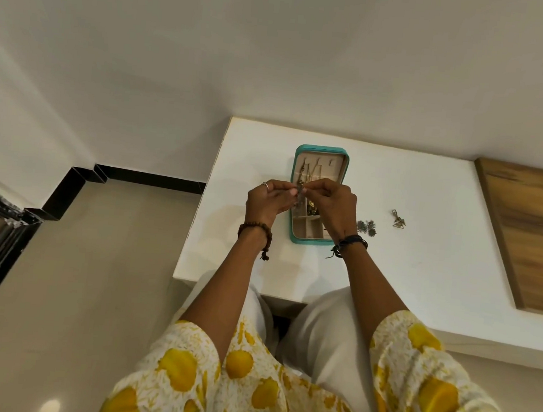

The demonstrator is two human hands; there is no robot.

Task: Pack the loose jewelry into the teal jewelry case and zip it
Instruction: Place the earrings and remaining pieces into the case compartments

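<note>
While over the open teal case (317,195), both hands (300,201) pinching an earring (300,188).

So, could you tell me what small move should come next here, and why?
Probably lower the earring, pinched between the left hand and right hand, into the open case just beneath. Two more pieces still lie loose on the table.

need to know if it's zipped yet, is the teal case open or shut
Open: the teal case lies flat on the table, lining and compartments exposed.
</note>
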